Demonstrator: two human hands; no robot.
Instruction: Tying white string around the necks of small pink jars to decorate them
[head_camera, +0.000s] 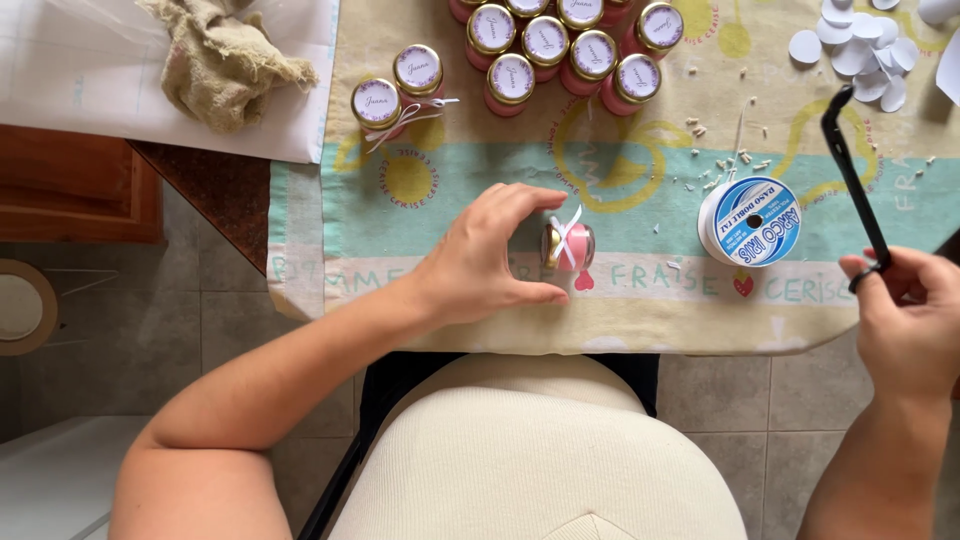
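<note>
My left hand (485, 262) grips a small pink jar (570, 246) lying on its side on the printed tablecloth (640, 310), near the table's front edge. A white ribbon is tied around the jar. My right hand (905, 310) holds black scissors (852, 170) by the handle, blades pointing up and away, to the right of a white ribbon spool (752, 221) with a blue label. The scissors are clear of the jar and the spool.
Two finished jars with ribbon (398, 92) stand at the back left, and several capped pink jars (565, 45) cluster at the back. White paper circles (860, 45) lie at the back right. A burlap cloth (222, 60) sits on white paper. Ribbon scraps dot the tablecloth.
</note>
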